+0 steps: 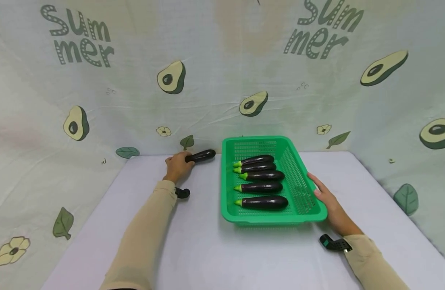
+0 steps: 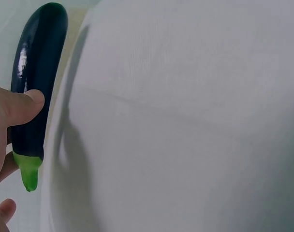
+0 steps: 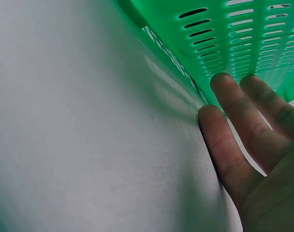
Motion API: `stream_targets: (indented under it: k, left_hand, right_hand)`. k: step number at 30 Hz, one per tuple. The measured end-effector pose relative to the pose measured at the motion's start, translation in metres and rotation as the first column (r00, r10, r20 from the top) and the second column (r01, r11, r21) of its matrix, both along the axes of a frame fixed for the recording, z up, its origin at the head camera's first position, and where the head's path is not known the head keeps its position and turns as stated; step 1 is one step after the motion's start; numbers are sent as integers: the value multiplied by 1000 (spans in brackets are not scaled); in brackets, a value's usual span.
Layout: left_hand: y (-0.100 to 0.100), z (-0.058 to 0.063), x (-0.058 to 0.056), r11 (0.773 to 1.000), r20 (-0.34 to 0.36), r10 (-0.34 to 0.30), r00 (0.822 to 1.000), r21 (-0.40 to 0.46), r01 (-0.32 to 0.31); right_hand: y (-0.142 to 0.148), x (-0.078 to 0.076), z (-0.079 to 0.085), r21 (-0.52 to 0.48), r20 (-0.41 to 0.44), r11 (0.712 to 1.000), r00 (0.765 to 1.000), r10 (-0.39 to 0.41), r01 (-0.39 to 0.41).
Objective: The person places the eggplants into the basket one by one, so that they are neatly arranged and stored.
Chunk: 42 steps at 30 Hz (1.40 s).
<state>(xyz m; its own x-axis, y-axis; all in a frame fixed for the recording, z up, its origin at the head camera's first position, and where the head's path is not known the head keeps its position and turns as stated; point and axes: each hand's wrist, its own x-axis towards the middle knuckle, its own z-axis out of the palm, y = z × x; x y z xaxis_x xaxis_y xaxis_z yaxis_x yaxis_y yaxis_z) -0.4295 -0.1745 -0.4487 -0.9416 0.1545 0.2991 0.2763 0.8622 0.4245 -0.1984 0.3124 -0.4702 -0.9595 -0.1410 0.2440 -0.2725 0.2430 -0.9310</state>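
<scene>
At the back of the table, my left hand grips a dark purple eggplant near its stem end, and the eggplant points right. In the left wrist view the thumb lies across this eggplant, whose green cap sticks out below. Several more eggplants lie side by side in a green plastic basket, green stems to the left. Against the basket's right side rests my right hand, its thumb at the rim. The right wrist view shows straight fingers along the slotted wall.
A white cloth covers the table. Behind and beside it hangs a pale curtain printed with avocados, leaves and lettering. Dark straps circle both wrists.
</scene>
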Motion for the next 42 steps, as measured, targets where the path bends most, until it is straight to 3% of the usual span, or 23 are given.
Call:
stream_targets:
  k: [9,17,24,31,42]
  left_hand:
    - [11,7,14,996,-60,-25,998,86,30]
    - [20,10,39,976,-111,-28,993,210,51]
    - [21,11,56,962,-141,-39,989,264,75]
    - [26,19,67,956,-166,-87,982,264,129]
    - [26,26,79,951,-139,-125,982,267,159]
  right_hand:
    - [1,0,2,32,18,999,1000,-20,20]
    - [0,-1,3,31,25,999,999,-22,21]
    - [-1,1,2,41,17,999,1000,-18,17]
    - [1,3,0,33,12,999,1000,-14,13]
    - [1,-1,-1,37,31,999,999,-12,11]
